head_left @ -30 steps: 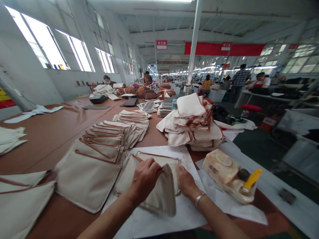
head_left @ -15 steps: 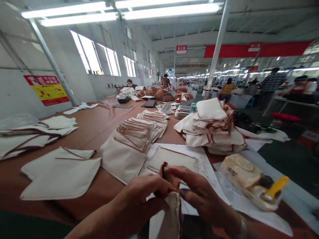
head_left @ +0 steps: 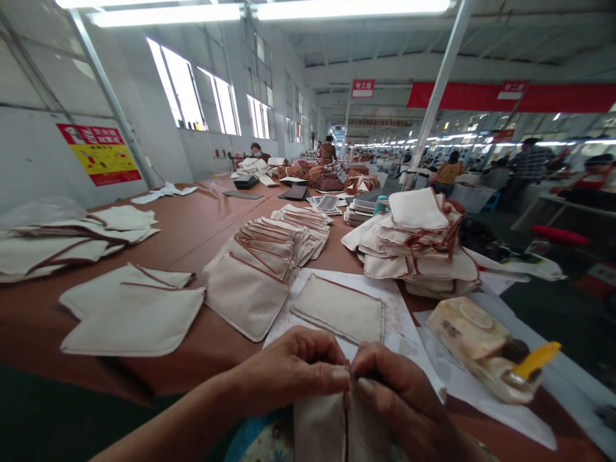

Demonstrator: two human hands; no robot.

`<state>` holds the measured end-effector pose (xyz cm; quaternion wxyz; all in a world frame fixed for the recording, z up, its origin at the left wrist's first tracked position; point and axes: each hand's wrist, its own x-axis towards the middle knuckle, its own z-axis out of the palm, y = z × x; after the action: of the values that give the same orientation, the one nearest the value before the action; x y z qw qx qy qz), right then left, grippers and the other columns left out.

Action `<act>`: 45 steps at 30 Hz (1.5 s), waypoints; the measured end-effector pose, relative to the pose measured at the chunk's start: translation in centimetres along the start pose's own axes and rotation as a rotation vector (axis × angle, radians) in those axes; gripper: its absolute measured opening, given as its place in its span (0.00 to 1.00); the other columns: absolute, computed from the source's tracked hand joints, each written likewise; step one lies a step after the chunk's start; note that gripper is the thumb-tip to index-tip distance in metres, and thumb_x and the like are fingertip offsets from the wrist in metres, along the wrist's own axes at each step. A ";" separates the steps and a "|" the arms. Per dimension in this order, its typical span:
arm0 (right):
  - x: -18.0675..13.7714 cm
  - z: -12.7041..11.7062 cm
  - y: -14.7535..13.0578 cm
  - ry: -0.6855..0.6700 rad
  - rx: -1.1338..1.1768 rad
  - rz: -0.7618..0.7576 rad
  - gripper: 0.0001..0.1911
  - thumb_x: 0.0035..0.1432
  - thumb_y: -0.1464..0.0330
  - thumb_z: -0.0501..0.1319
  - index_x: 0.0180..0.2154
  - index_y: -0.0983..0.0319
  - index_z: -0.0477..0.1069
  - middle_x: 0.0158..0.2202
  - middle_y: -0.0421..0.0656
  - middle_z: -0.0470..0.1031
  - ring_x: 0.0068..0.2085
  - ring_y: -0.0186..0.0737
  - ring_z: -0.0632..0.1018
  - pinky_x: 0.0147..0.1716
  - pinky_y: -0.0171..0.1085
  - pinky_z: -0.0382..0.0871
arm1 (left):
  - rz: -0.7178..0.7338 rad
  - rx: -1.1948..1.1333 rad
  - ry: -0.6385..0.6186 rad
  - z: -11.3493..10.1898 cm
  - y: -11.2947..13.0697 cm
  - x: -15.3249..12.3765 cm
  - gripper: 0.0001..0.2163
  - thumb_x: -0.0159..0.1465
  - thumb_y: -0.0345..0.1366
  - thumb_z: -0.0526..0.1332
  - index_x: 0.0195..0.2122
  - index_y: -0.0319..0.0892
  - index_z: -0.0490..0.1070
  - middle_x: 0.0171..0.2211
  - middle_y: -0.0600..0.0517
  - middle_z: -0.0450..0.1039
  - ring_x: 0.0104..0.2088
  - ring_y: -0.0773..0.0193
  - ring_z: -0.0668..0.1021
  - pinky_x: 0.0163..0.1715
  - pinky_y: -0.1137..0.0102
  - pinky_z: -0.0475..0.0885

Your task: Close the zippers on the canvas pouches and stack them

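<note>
Both hands, left hand [head_left: 293,372] and right hand [head_left: 399,398], are now pinching the lifted pouch [head_left: 332,427] off the tabletop [head_left: 192,237], fingers seemingly gripping its top edge.

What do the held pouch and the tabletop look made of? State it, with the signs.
Pouch: seemingly canvas-like cream cloth, matte, soft folds, pinched by left hand and right hand. Tabletop: probably brown vinyl or leatherette sheet, given its faint sheen and wrinkles.

Long brown table [head_left: 192,237] loaded with cream pouches.
White paper sheet [head_left: 308,301] just beyond fingertips, one flat pouch [head_left: 341,309] on it; overlapped pouch row [head_left: 269,253] beyond-left, heaped pile [head_left: 418,247] beyond-right, glue tub [head_left: 481,346] right.
</note>
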<state>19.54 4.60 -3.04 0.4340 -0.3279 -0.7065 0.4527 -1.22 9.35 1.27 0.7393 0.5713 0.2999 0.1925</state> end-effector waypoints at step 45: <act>0.4 -1.0 1.1 -0.046 0.364 0.417 0.23 0.56 0.52 0.67 0.32 0.64 0.65 0.28 0.37 0.63 0.29 0.31 0.60 0.26 0.31 0.52 | -0.048 0.572 0.055 0.6 -1.3 2.2 0.12 0.64 0.41 0.59 0.29 0.37 0.68 0.22 0.58 0.58 0.23 0.72 0.59 0.19 0.77 0.53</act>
<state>20.35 5.71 -3.76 0.3672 -0.3725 -0.5406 0.6589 0.74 9.88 -0.40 0.5438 0.7441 0.3754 0.0980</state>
